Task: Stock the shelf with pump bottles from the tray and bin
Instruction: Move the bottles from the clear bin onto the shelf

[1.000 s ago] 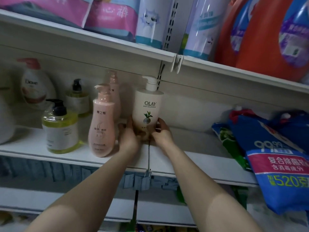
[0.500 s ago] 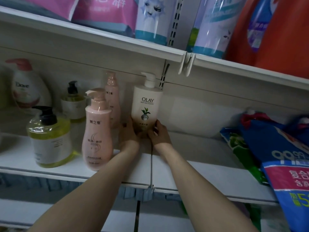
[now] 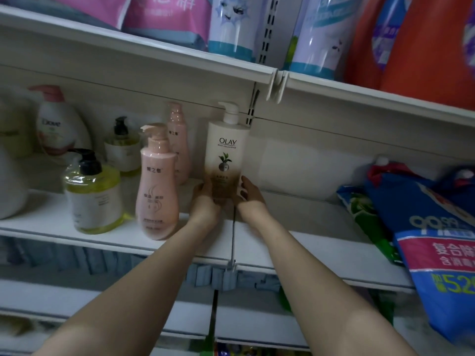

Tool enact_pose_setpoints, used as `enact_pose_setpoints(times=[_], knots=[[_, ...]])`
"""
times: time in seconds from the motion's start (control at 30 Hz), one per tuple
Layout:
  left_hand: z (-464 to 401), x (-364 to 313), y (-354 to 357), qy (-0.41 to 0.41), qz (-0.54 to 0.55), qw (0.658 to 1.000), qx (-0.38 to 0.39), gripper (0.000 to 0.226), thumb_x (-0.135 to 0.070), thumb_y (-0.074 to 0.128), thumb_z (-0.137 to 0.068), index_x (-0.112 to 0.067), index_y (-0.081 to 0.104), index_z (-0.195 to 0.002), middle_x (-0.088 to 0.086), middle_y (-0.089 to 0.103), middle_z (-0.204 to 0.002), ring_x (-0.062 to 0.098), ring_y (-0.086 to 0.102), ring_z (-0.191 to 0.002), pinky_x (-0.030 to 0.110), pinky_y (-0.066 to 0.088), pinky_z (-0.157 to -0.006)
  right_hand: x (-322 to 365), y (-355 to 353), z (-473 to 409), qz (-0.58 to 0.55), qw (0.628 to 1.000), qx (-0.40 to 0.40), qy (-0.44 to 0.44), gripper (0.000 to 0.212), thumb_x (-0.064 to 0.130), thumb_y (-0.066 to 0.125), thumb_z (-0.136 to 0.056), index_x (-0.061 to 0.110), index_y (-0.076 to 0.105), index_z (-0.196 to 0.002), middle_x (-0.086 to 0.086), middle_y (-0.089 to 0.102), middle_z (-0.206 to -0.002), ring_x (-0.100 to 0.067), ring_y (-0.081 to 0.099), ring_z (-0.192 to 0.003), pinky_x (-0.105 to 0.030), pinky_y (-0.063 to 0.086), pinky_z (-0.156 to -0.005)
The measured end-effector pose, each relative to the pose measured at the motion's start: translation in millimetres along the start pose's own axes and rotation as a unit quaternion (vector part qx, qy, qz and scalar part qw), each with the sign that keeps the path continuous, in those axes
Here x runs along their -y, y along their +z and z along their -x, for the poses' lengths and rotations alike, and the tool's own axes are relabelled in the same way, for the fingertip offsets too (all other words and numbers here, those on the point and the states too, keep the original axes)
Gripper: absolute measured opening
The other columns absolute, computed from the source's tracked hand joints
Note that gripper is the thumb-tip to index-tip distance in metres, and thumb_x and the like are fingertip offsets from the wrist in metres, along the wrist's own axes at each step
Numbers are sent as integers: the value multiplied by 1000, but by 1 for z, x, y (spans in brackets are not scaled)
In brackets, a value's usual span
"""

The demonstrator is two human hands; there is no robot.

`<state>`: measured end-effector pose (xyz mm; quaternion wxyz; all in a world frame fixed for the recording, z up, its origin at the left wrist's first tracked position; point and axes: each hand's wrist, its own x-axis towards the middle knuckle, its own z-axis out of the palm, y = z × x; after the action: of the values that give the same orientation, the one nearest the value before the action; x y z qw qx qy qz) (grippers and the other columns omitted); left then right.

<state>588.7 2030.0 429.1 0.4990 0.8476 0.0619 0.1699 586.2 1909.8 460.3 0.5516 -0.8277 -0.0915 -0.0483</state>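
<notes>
Left hand (image 3: pixel 205 195) and right hand (image 3: pixel 248 192) both grasp the base of the tall white-and-brown Olay pump bottle (image 3: pixel 226 155) at frame centre, one per side, likely to keep it upright while seating it on the white metal shelf (image 3: pixel 308 227). Pink curved pump bottle (image 3: pixel 158 183) stands just left, near the front edge. Bare shelf opens rightward until the blue detergent bag (image 3: pixel 431 227); upper shelf lip hangs close above the pump.

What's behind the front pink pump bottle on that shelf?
A second pink bottle stands behind the front pink pump bottle, toward the back panel. Only its upper part and right side show; its base and left side are covered.
</notes>
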Motion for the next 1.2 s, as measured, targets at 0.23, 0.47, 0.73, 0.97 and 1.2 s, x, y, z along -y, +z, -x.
enact_pose_setpoints(times=[0.23,0.47,0.73,0.97,1.2], knots=[[86,-22,-16,39,32,998,26,64,-15,67,-89,-7,38,-145,15,50,-138,28,55,-121,34,47,-96,6,-33,77,23,999,31,-10,61,8,54,-99,16,29,-154,-8,33,-156,-19,37,-141,-37,35,-116],[182,-30,-28,65,94,993,15,63,-15,67,-90,-15,39,-146,6,53,-137,18,56,-118,32,48,-98,-2,-54,176,7,999,28,-32,60,11,56,-99,19,32,-153,-1,35,-157,-12,40,-140,-29,39,-110],[292,17,-26,39,105,992,52,57,-12,67,-89,-15,45,-142,4,58,-130,14,58,-114,23,46,-94,-48,-41,271,-21,998,58,-15,62,6,58,-98,19,32,-153,0,35,-156,-12,40,-139,-17,43,-100],[383,115,-13,-63,83,983,149,51,-1,68,-85,-7,53,-133,7,64,-112,15,61,-101,7,45,-82,-160,9,373,-33,984,123,122,70,-5,66,-88,8,36,-149,-10,50,-138,-15,48,-127,-17,46,-95],[474,225,-6,-178,-84,914,355,58,-17,74,-83,-16,52,-137,0,61,-128,17,58,-117,28,46,-97,-247,40,471,22,929,213,302,76,1,78,-80,14,43,-146,1,52,-130,-19,47,-129,-28,50,-95]])
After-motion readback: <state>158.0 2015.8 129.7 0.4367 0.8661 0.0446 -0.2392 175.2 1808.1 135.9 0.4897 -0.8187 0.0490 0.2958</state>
